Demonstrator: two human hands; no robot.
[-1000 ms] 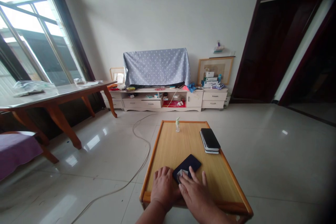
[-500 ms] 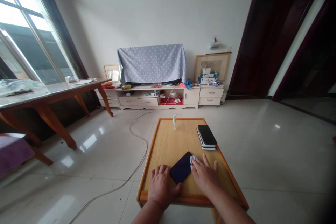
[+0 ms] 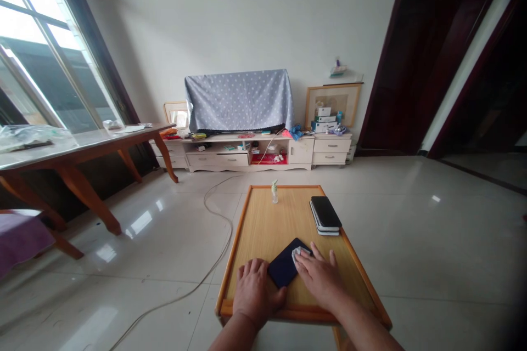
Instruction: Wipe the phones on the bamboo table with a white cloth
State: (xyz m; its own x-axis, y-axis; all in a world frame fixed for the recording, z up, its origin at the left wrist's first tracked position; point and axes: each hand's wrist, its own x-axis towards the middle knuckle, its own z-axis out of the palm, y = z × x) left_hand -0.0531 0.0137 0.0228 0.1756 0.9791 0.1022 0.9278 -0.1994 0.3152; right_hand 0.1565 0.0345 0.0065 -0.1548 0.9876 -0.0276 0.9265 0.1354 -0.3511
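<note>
A dark blue notebook point(image 3: 284, 264) with rounded corners lies slanted on the small wooden table point(image 3: 284, 216), near its front edge. My left hand point(image 3: 253, 290) grips the left corner of the notebook, with the thumb along its lower edge and the fingers curled at its side. My right hand point(image 3: 321, 279) presses a crumpled white tissue point(image 3: 299, 253) onto the notebook's cover with the fingertips, the other fingers spread. Part of the tissue and the notebook's right side are hidden under that hand.
Several stacked notebooks point(image 3: 325, 214), a black one on top, lie at the table's right edge. A small clear spray bottle point(image 3: 274, 192) stands at the far end. A raised wooden rim point(image 3: 234, 241) borders the tabletop. On the floor to the left runs a cable point(image 3: 214, 263).
My right hand has slid the tissue slightly left and down across the notebook's cover. My left hand has stayed in place at the corner.
</note>
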